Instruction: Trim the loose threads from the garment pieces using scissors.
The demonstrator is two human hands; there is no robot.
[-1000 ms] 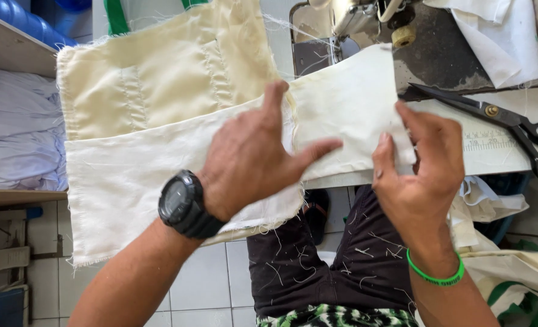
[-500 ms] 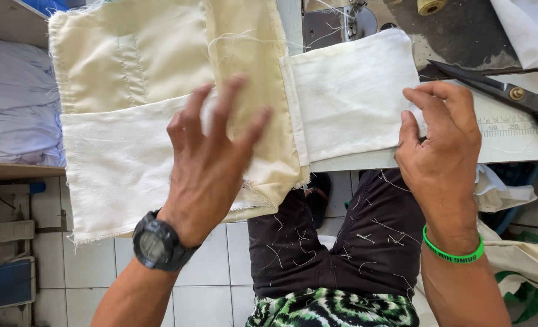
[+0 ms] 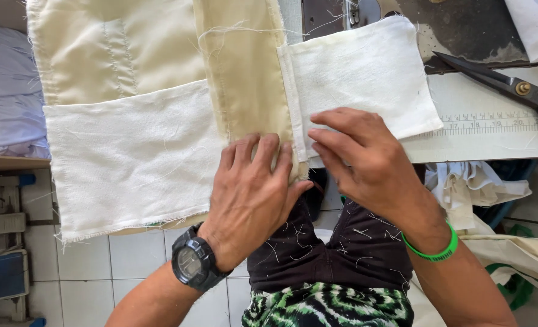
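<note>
Fingers [image 3: 263, 158] press cream fabric [image 3: 160, 91]; scissors [image 3: 505, 82] lie near white pocket piece [image 3: 359, 72].

The counter's [image 3: 493, 142] near edge is mostly covered: sewn cream fabric [image 3: 154, 109] spreads from its left end to the middle and hangs over the edge, with the left hand [image 3: 250, 194] and right hand [image 3: 366, 160] pressed side by side on the seam. To the right, the bare strip with the printed ruler [image 3: 493, 124] gives room, bounded behind by black scissors [image 3: 505, 82] near the right edge. Below the edge, the person's lap blocks the middle; the tiled floor [image 3: 93, 266] lies open at left
</note>
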